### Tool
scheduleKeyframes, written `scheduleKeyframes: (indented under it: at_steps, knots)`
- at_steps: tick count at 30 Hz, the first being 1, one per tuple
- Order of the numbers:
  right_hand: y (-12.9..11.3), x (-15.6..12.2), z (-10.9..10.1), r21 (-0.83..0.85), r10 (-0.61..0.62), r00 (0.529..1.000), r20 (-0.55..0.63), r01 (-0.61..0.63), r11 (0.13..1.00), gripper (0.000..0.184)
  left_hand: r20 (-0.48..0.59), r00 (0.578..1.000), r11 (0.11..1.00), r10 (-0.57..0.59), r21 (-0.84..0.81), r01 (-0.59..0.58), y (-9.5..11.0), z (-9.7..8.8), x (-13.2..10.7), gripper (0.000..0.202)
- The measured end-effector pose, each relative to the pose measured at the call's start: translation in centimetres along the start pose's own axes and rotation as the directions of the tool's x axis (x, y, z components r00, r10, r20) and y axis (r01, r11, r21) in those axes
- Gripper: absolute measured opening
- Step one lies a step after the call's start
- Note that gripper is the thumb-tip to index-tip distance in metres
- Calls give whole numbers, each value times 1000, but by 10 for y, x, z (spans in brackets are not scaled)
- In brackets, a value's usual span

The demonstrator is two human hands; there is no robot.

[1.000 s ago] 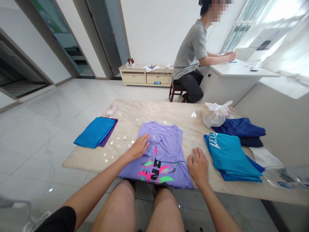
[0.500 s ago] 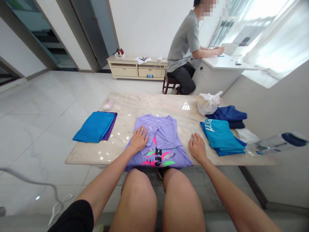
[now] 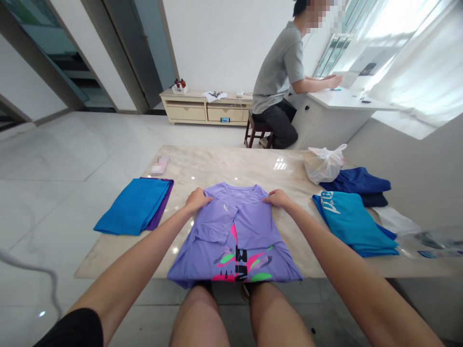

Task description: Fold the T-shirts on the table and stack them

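One lilac T-shirt [image 3: 237, 231] lay face up in the middle of the marble table [image 3: 224, 161], its sleeves folded in across the chest and its printed hem hanging over the near edge above the person's knees. Two hands were on it, one at each shoulder beside the collar. The left hand [image 3: 197, 198] was curled closed on the cloth at the left shoulder, and the right hand [image 3: 278, 197] was pinched closed on the right shoulder in the same way.

I counted three piles of folded clothes around it. To the left, well apart, was a pile of two: a blue garment [image 3: 132, 206] on top of a purple one [image 3: 162, 200] that showed only along its edge. To the right, near the shirt, a teal shirt with white lettering [image 3: 352, 222] rested on a darker blue piece [image 3: 388, 233]. Beyond that lay two navy garments [image 3: 356, 180], one on the other.

One white plastic bag [image 3: 323, 164], knotted at the top, sat touching the navy pile; I could not tell what was in it. A clear plastic wrapper [image 3: 430, 241] lay at the right edge of the table.

Across the room one other person in a grey shirt [image 3: 280, 72] sat on a stool [image 3: 256, 132] at a white desk [image 3: 343, 101]. A low cabinet [image 3: 206, 110] with two drawers stood against the wall, small items on its top.
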State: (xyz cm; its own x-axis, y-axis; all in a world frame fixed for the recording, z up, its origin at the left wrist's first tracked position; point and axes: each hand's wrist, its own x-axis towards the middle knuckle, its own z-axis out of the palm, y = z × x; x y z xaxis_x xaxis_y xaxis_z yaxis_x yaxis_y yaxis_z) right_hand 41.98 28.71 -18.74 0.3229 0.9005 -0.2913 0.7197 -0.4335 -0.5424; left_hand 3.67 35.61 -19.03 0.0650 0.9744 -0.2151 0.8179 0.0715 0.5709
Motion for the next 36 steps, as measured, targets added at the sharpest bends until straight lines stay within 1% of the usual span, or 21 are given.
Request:
scheduleKeyframes:
  at_steps: [3,5,8,10,11,13,15,16,18,19,21,22,24,25,26,28,29,30,32,34,36]
  knots:
    - [-7,21,-7,-1,5,996,87,-5,1000,27,96,995,996,33,-85,-25,-1,0,22,24]
    - [-12,34,-15,3,-19,997,69,19,1000,28,97,993,986,63,-163,-47,1,-2,34,23]
    - [-27,58,-32,15,-60,996,-62,61,998,29,-22,997,966,78,-245,-81,14,-15,57,22]
    - [-42,75,-47,46,-100,965,-243,115,992,30,-141,987,956,75,-272,-111,31,-33,76,18]
    - [-52,83,-56,64,-140,922,-360,175,983,30,-199,978,952,71,-280,-126,41,-44,85,16]
    - [-71,91,-76,62,-252,776,-578,350,935,29,-317,945,939,77,-295,-176,64,-67,100,13]
    - [-87,85,-95,7,-371,634,-678,511,860,24,-456,879,903,137,-308,-301,85,-89,103,14]
    - [-92,76,-103,-24,-426,592,-684,565,825,21,-508,840,875,189,-300,-379,91,-97,98,14]
    - [-93,43,-111,-74,-513,545,-663,635,769,16,-567,765,819,305,-254,-515,95,-106,73,15]
    - [-87,21,-110,-92,-547,529,-648,659,747,15,-570,742,801,353,-225,-554,90,-106,52,16]
    - [-62,-30,-97,-114,-594,518,-615,688,717,16,-557,720,787,414,-178,-591,68,-95,-1,17]
    - [-43,-57,-86,-116,-609,528,-591,692,713,17,-546,720,784,428,-171,-596,52,-86,-31,18]
    - [4,-110,-60,-106,-624,581,-523,682,724,17,-490,743,783,456,-177,-597,11,-64,-91,15]
    - [30,-134,-46,-99,-637,624,-453,675,731,15,-423,760,782,494,-166,-600,-10,-54,-119,14]
    - [55,-156,-33,-97,-654,660,-369,673,733,14,-328,776,784,539,-140,-604,-30,-44,-145,15]
    - [98,-194,-15,-112,-671,720,-176,663,740,21,-134,811,813,570,-54,-580,-62,-34,-187,20]
    - [112,-211,-10,-120,-645,751,-142,634,764,27,-66,826,826,560,-25,-563,-71,-33,-203,21]
    - [121,-226,-7,-118,-608,782,-137,597,794,32,-30,843,843,537,-14,-537,-74,-35,-217,21]
    - [119,-255,-8,-57,-512,834,-205,512,857,37,-52,886,885,461,-54,-463,-65,-46,-244,22]
    - [98,-286,-13,85,-421,869,-259,455,887,37,-105,925,912,365,-159,-378,-40,-60,-272,28]
    - [67,-321,-18,254,-369,899,-235,423,870,39,-80,946,905,314,-277,-324,-9,-70,-307,35]
